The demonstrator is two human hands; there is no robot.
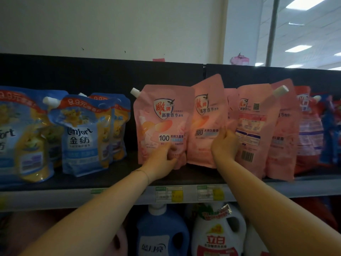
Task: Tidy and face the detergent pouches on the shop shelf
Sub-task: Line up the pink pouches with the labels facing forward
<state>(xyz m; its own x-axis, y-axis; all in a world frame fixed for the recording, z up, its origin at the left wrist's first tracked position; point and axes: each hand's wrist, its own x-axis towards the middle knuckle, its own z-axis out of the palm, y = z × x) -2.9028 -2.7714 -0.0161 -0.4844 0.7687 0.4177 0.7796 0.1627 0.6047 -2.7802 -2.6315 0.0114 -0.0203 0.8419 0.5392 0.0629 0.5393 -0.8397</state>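
Note:
Several pink detergent pouches stand in a row on the dark top shelf (pixel 193 177). The leftmost pink pouch (pixel 162 115) faces front, and my left hand (pixel 162 161) grips its lower edge. A second pink pouch (pixel 207 115) stands tilted beside it; my right hand (pixel 224 145) holds its right side, thumb on the front. To the right, a third pink pouch (pixel 254 124) shows its back with a barcode. Another pink pouch (pixel 284 130) leans behind that one.
Blue and yellow softener pouches (pixel 81 137) fill the shelf's left part. Red pouches (pixel 308 126) stand at the far right. Price tags (pixel 168 194) line the shelf's front edge. Below stand a blue bottle (pixel 160 230) and a white bottle (pixel 217 233).

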